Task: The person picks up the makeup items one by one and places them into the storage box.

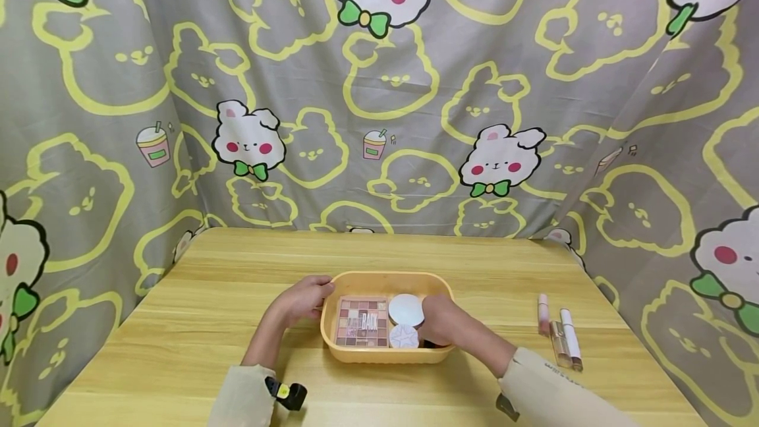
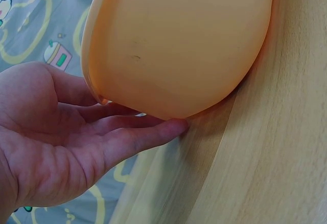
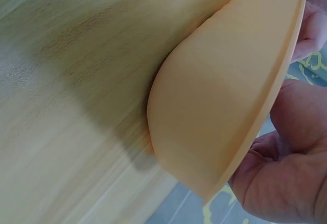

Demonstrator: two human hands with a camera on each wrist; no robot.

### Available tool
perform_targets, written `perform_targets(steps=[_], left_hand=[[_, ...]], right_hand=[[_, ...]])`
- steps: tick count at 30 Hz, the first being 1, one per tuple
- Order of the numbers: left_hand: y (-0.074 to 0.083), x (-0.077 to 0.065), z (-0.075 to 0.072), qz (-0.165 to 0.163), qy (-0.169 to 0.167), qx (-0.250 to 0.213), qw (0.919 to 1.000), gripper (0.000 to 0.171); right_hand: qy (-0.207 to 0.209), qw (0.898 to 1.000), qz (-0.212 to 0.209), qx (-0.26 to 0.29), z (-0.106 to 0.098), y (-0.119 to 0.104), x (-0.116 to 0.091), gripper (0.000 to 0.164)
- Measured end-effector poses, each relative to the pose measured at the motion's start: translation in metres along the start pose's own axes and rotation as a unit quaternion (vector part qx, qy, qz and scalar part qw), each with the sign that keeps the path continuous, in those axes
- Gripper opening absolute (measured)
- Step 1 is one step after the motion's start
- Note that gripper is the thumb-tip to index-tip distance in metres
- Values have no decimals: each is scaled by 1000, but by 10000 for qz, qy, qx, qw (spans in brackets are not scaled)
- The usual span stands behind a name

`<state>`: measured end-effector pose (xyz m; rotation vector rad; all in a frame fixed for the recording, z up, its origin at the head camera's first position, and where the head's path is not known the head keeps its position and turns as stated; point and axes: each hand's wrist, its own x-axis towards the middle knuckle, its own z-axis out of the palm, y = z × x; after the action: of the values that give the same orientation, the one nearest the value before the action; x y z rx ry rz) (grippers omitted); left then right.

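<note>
Orange basket (image 1: 388, 354) sits on the desk (image 1: 249, 256), left hand (image 1: 304, 298) spread against its left end, probably to steady it while the right hand (image 1: 441, 319) works inside, can't tell if that's gripping anything

I count 1 orange basket (image 1: 388, 355) on 1 wooden table (image 1: 379, 252), with 1 left hand (image 1: 304, 299) and 1 right hand (image 1: 441, 321) at it, 2 in all, from 2 pale sleeves (image 1: 240, 400). Inside sit 1 makeup palette (image 1: 362, 323) and 2 round white cases (image 1: 406, 310), 1 larger and 1 smaller; the right hand covers part, so I can't total the contents. Over to the right are 3 slim tubes (image 1: 571, 337). On the cloth (image 1: 302, 94), 2 white rabbits (image 1: 249, 140) show whole.
</note>
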<state>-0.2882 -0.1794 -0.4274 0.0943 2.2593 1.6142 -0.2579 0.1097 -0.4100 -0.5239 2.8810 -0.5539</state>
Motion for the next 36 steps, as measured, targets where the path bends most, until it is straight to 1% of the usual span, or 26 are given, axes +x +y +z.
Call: perform_targets(steps=[11, 14, 17, 22, 25, 30, 36], left_hand=[[0, 1, 0, -11, 3, -4, 10000, 55], [0, 1, 0, -7, -5, -4, 10000, 55], [0, 1, 1, -4, -3, -6, 10000, 55], [0, 1, 1, -7, 5, 24, 10000, 56], [0, 1, 1, -14, 6, 28, 10000, 57], [0, 1, 1, -18, 21, -8, 10000, 57], [-1, 2, 0, 5, 46, -18, 10000, 56]], right_hand=[[-23, 10000, -19, 27, -1, 0, 1, 20], [-48, 10000, 6, -38, -2, -1, 2, 20], [-100, 9998, 86, -145, -2, -2, 3, 22], [-195, 9990, 183, -345, -5, -3, 3, 33], [-253, 9990, 201, -307, -7, -3, 2, 37], [-279, 9991, 249, -218, -11, -3, 2, 37], [-87, 9998, 122, -150, -15, 0, 2, 39]])
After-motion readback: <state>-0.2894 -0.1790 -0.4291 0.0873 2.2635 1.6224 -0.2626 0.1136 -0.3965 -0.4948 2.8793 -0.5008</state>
